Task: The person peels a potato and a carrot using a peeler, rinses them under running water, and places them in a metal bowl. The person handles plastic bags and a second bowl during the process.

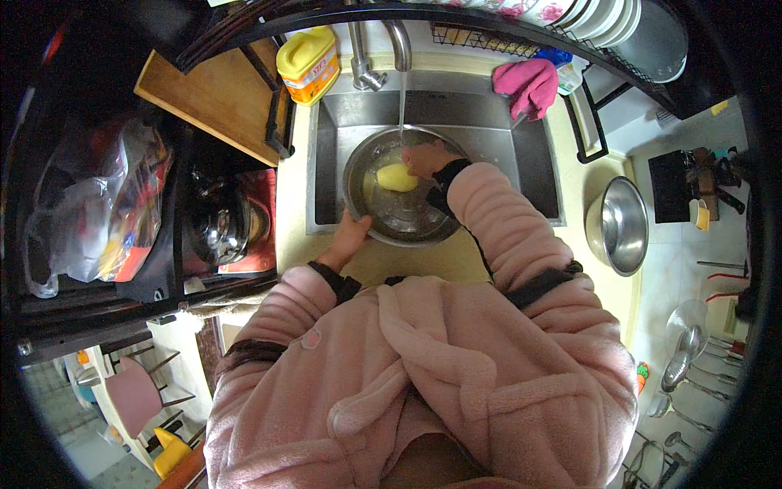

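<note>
A round stainless-steel basin [404, 237] sits in the sink, with water in it. My left hand [349, 239] grips its near left rim, thumb over the edge. Inside the basin is a pale yellow peeled potato [396, 178], with more yellow showing under its left side. My right hand [431, 158] reaches into the basin at the potato's upper right end, fingers bent; whether they close around it is unclear. A thin stream of water [401, 107] falls from the faucet [400, 49] beside my right fingers.
The basin stands within the steel sink [531, 165]. A yellow jug [310, 64] is at the sink's back left corner. A pink cloth [528, 85] hangs at the back right. An empty metal bowl [622, 226] lies to the right. A dish rack [489, 30] spans overhead.
</note>
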Demonstrator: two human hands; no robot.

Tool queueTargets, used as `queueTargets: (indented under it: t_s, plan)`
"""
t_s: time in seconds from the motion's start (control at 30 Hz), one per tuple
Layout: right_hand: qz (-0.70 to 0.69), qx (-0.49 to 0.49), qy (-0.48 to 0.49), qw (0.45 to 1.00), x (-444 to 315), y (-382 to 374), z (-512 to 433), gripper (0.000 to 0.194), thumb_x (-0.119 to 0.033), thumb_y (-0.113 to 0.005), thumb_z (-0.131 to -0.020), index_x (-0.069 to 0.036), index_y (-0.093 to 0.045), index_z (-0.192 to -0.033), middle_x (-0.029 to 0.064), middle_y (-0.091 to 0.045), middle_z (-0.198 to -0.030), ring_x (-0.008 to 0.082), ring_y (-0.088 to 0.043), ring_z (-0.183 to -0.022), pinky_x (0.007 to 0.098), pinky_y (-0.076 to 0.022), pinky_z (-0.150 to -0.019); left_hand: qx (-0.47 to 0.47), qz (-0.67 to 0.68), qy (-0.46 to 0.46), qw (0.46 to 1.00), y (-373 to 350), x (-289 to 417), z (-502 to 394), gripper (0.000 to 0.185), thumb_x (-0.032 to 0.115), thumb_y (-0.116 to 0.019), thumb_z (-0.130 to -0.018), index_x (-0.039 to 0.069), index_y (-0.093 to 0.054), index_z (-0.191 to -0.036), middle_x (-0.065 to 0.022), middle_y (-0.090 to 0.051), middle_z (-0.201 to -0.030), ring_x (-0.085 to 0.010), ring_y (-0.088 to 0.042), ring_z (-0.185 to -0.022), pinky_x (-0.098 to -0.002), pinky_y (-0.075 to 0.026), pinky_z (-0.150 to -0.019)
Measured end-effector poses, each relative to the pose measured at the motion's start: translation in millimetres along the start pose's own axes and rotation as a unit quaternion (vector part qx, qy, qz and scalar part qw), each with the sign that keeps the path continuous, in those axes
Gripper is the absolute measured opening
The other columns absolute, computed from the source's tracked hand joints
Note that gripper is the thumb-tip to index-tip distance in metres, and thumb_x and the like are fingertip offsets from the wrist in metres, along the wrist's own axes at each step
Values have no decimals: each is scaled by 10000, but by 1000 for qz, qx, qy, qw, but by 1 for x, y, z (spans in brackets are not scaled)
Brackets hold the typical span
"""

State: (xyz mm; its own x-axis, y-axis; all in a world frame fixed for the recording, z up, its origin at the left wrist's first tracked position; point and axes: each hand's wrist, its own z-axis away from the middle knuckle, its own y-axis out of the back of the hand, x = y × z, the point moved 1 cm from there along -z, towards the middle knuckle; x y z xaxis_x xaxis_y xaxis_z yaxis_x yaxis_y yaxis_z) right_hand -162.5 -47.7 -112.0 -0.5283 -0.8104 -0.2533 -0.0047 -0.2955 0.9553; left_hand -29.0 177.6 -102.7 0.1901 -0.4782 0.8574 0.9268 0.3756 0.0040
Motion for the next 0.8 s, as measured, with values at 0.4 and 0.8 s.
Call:
queueTargets:
  t_s: [0.4, 0.8]
  plan:
    - [-32, 107, -39, 993, -1, 76, 24, 188, -149, -528, -795, -37, -628, -908, 185, -652, -951, 364, -619, -922, 468, -513, -750, 1, -8, -24, 1000, 3, -8, -4, 384, 140, -520, -853, 8, -390, -1189, -102, -567, -923, -182, -564, -720, -310, -485, -601]
    - [-54, 139, 13, 989, 14, 49, 40, 382, -96, -621, -722, -85, -565, -1100, 190, -568, -1112, 373, -578, -986, 479, -483, -835, 17, -5, -24, 1000, 1, -4, 3, 407, 138, -513, -864, 60, -376, -1240, -89, -551, -956, -163, -537, -717, -309, -466, -589]
